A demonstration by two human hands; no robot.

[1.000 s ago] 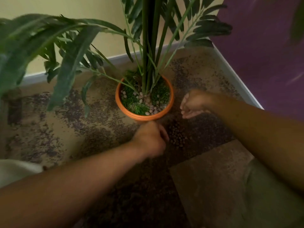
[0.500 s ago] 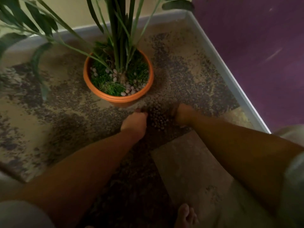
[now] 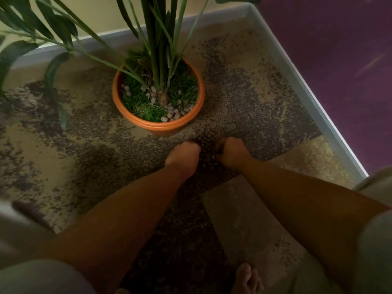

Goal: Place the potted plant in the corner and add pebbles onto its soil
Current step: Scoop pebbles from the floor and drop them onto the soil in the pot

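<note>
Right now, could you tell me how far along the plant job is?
Done: the orange pot stands in the corner, with some pale pebbles on its surface. In hand: the left hand and right hand gather at the floor pile. Left: adding those to the pot.

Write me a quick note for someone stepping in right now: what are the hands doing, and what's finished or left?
Left hand and right hand: both down on the floor, fingers curled around a heap of dark pebbles; whether either grips any, I cannot tell.
Round orange plastic pot with the green palm-like plant: already in the corner, just beyond the heap.
Done: some pale pebbles lie on its grassy soil.
Left: scoop and add more.
</note>
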